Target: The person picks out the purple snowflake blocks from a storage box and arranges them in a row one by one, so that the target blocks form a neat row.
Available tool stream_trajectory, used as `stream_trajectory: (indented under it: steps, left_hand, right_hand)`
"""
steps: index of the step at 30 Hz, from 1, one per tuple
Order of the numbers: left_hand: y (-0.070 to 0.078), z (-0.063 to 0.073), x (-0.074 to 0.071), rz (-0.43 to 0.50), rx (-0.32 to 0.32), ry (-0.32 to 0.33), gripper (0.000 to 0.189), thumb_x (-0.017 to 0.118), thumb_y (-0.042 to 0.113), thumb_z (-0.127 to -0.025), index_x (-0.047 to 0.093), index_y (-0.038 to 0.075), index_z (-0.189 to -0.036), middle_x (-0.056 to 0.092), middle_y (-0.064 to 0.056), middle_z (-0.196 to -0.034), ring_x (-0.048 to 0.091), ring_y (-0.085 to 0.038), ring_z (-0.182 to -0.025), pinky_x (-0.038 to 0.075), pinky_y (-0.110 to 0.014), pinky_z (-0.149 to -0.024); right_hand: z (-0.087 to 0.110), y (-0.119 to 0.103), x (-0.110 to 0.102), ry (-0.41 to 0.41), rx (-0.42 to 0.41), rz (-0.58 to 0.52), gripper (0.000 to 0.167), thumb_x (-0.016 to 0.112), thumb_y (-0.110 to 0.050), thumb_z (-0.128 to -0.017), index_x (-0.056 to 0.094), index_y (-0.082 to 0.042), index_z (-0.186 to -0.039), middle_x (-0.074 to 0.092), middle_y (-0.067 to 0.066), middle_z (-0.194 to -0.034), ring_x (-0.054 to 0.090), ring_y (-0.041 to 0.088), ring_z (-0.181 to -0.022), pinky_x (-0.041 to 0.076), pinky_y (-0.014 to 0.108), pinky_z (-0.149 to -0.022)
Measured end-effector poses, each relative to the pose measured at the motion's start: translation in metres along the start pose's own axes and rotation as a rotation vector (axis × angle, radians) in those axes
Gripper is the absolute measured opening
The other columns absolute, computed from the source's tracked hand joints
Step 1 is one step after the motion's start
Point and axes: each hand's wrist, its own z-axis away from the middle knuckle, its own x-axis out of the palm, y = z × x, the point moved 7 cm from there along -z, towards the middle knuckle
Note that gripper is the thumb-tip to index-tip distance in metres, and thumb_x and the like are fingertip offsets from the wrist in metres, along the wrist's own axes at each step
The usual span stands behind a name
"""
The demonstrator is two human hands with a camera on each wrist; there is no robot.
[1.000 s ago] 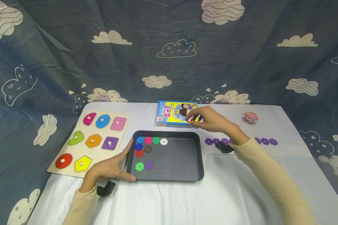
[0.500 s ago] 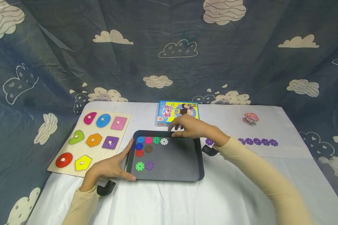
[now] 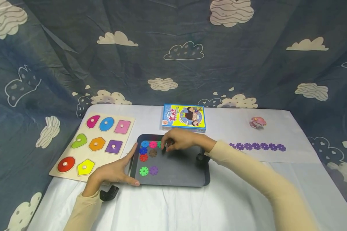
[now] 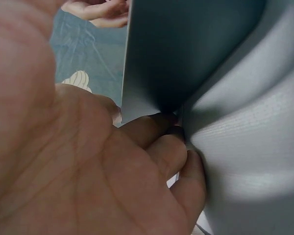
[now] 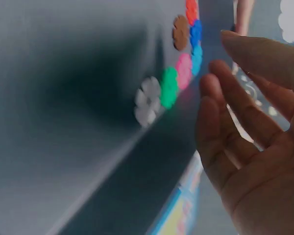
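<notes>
A dark grey baking tray (image 3: 179, 168) holds several notched plastic discs toward its left side. Along its left wall, my left hand (image 3: 114, 171) holds it, thumb at the front corner and index finger stretched toward the back; the other fingers bend in beneath the edge in the left wrist view. Over the back of the tray hovers my right hand (image 3: 183, 139), fingers loosely bent. Its thumb and fingertips stand apart with nothing between them in the right wrist view. Just beyond lie a white disc (image 5: 148, 102) and a green disc (image 5: 169, 88); the hand covers the white one in the head view.
A wooden shape puzzle board (image 3: 102, 160) lies left of the tray. Behind it is a blue and yellow game box (image 3: 176, 115). On the right, a row of purple discs (image 3: 256, 146) is partly hidden by the sleeve, and a pink toy (image 3: 257, 122) stands farther back.
My right hand has moved left and toward me, from in front of the game box to over the white disc in the tray. My left hand stays at the tray's side.
</notes>
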Motion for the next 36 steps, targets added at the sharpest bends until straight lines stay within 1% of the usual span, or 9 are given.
stream_trajectory:
  steps: [4, 7, 12, 14, 17, 20, 24, 29, 36]
  left_hand:
    - [-0.001, 0.001, -0.001, -0.013, -0.004, -0.003, 0.143, 0.094, 0.037, -0.067, -0.014, 0.031, -0.160, -0.005, -0.015, -0.169, 0.010, -0.046, -0.153, 0.017, -0.067, -0.120]
    - [0.000, 0.001, -0.001, -0.020, 0.004, -0.005, 0.142, 0.093, 0.037, -0.067, -0.014, 0.030, -0.160, -0.006, -0.015, -0.169, 0.011, -0.045, -0.153, 0.018, -0.067, -0.120]
    - [0.001, 0.000, 0.000, -0.017, 0.001, -0.009, 0.141, 0.093, 0.037, -0.068, -0.013, 0.030, -0.160, -0.006, -0.014, -0.169, 0.011, -0.044, -0.153, 0.017, -0.066, -0.120]
    - [0.001, 0.000, 0.000, -0.011, -0.006, -0.010, 0.141, 0.093, 0.037, -0.068, -0.013, 0.031, -0.160, -0.005, -0.014, -0.169, 0.012, -0.044, -0.153, 0.018, -0.066, -0.120]
    - [0.001, 0.000, 0.000, -0.008, -0.002, -0.011, 0.141, 0.093, 0.037, -0.068, -0.013, 0.030, -0.160, -0.006, -0.015, -0.169, 0.012, -0.044, -0.153, 0.018, -0.066, -0.120]
    - [0.002, 0.000, 0.000, -0.003, 0.001, -0.012, 0.141, 0.093, 0.036, -0.068, -0.013, 0.030, -0.160, -0.006, -0.015, -0.169, 0.011, -0.044, -0.153, 0.018, -0.067, -0.120]
    - [0.003, 0.001, 0.001, -0.005, -0.005, -0.013, 0.140, 0.093, 0.035, -0.068, -0.013, 0.029, -0.161, -0.006, -0.015, -0.169, 0.012, -0.045, -0.153, 0.018, -0.066, -0.120]
    - [0.003, 0.001, 0.000, -0.013, -0.009, -0.010, 0.140, 0.093, 0.036, -0.068, -0.013, 0.029, -0.161, -0.005, -0.015, -0.169, 0.013, -0.046, -0.152, 0.021, -0.066, -0.119]
    - [0.003, 0.001, 0.000, -0.011, -0.005, -0.012, 0.140, 0.093, 0.035, -0.068, -0.012, 0.029, -0.161, -0.006, -0.015, -0.169, 0.012, -0.046, -0.152, 0.020, -0.066, -0.119]
  right_hand:
    - [-0.014, -0.001, 0.014, -0.040, -0.011, -0.094, 0.015, 0.074, -0.007, -0.090, 0.075, -0.007, -0.105, 0.075, 0.005, -0.105, 0.068, 0.013, -0.088, 0.054, 0.018, -0.072]
    - [-0.023, -0.004, 0.023, -0.059, -0.013, -0.135, 0.014, 0.075, -0.006, -0.089, 0.076, -0.006, -0.103, 0.074, 0.004, -0.105, 0.067, 0.012, -0.085, 0.054, 0.018, -0.070]
    - [-0.033, -0.012, 0.037, -0.109, -0.018, -0.128, 0.014, 0.077, -0.006, -0.086, 0.077, -0.007, -0.100, 0.072, 0.000, -0.109, 0.062, 0.008, -0.084, 0.052, 0.016, -0.072]
    - [-0.035, -0.014, 0.042, -0.128, -0.015, -0.123, 0.014, 0.078, -0.007, -0.086, 0.077, -0.009, -0.099, 0.071, -0.001, -0.109, 0.061, 0.010, -0.086, 0.051, 0.016, -0.074]
    - [-0.037, -0.016, 0.050, -0.154, 0.002, -0.118, 0.015, 0.079, -0.007, -0.084, 0.076, -0.011, -0.098, 0.069, -0.003, -0.104, 0.059, 0.013, -0.089, 0.048, 0.016, -0.075]
    - [-0.037, -0.015, 0.056, -0.169, 0.029, -0.120, 0.016, 0.080, -0.007, -0.083, 0.075, -0.012, -0.097, 0.068, -0.004, -0.107, 0.057, 0.015, -0.093, 0.046, 0.017, -0.078]
    - [-0.038, -0.020, 0.061, -0.161, 0.032, -0.086, 0.017, 0.083, -0.008, -0.080, 0.075, -0.014, -0.094, 0.067, -0.004, -0.108, 0.056, 0.013, -0.091, 0.046, 0.016, -0.079]
    - [-0.038, -0.029, 0.065, -0.144, 0.023, -0.042, 0.018, 0.085, -0.008, -0.078, 0.074, -0.014, -0.092, 0.065, -0.003, -0.098, 0.054, 0.012, -0.085, 0.045, 0.016, -0.073]
    - [-0.039, -0.033, 0.070, -0.130, 0.065, -0.006, 0.020, 0.085, -0.005, -0.076, 0.074, -0.013, -0.090, 0.065, -0.001, -0.098, 0.053, 0.011, -0.082, 0.043, 0.015, -0.068]
